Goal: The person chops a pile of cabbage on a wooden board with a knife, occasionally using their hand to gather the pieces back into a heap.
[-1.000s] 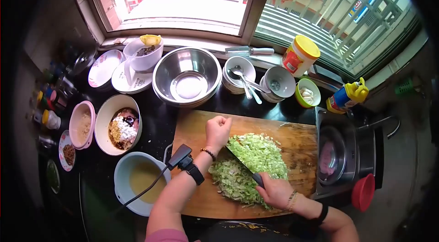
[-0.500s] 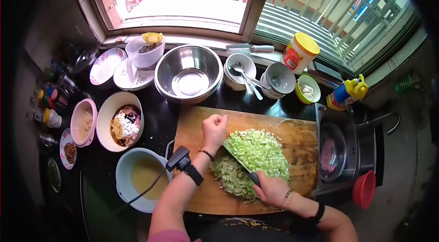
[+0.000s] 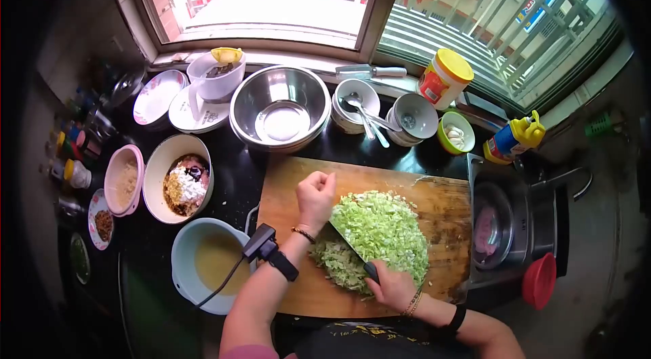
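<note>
My right hand [image 3: 395, 286] is wrapped round the black handle of a knife [image 3: 350, 242], whose blade runs up and to the left across the chopped cabbage [image 3: 380, 227]. Near the blade's far end my left hand [image 3: 316, 197] is closed in a loose fist above the wooden cutting board [image 3: 291, 179]; whether its fingers hold anything is hidden. The cabbage lies in a wide heap, brighter green to the right of the blade and paler to its left.
Left of the board are a light blue bowl [image 3: 182, 257] of cloudy liquid and a bowl of meat and seasonings [image 3: 157, 186]. A large steel bowl [image 3: 244, 105] and stacked bowls [image 3: 413, 118] stand behind. The sink [image 3: 519, 223] is at right.
The knife and my right hand have shifted slightly left and up over the cabbage. My left hand has moved a little left.
</note>
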A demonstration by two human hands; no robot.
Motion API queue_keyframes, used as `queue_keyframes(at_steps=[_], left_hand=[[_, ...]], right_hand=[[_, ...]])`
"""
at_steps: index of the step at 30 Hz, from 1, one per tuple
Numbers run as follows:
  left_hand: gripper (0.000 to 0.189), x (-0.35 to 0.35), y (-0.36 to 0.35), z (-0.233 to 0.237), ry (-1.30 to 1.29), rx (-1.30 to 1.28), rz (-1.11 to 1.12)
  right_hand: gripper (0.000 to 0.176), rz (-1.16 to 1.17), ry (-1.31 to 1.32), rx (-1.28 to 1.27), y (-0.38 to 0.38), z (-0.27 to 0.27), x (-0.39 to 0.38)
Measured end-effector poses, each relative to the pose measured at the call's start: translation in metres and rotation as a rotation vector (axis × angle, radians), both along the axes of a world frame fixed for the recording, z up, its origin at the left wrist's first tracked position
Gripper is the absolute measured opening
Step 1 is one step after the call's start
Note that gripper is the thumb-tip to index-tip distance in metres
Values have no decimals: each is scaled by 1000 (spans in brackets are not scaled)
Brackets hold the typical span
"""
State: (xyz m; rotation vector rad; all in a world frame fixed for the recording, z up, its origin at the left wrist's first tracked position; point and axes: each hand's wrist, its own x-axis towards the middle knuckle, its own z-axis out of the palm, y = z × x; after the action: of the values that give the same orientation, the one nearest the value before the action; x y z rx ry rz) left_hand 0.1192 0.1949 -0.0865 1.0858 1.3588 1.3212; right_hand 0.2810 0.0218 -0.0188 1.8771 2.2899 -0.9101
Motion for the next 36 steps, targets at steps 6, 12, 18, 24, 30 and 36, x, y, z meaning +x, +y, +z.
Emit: queue_keyframes(at_steps=[6,12,18,24,30,36], left_hand=[[27,0,5,13,-39,36,47],[28,11,6,0,-63,36,28],[29,14,5,8,-11,57,35],[29,34,25,10,-92,28,11],[28,43,12,10,50,91,-1],[29,49,35,28,-119,71,-18]], right_hand=[[34,42,26,-38,13,41,3],[35,57,-60,15,22,21,18],[32,51,4,115,16,15,24],[28,74,-164,22,38,63,32],[40,-40,-9,110,18,-1,44],[47,-45,70,20,24,73,53]])
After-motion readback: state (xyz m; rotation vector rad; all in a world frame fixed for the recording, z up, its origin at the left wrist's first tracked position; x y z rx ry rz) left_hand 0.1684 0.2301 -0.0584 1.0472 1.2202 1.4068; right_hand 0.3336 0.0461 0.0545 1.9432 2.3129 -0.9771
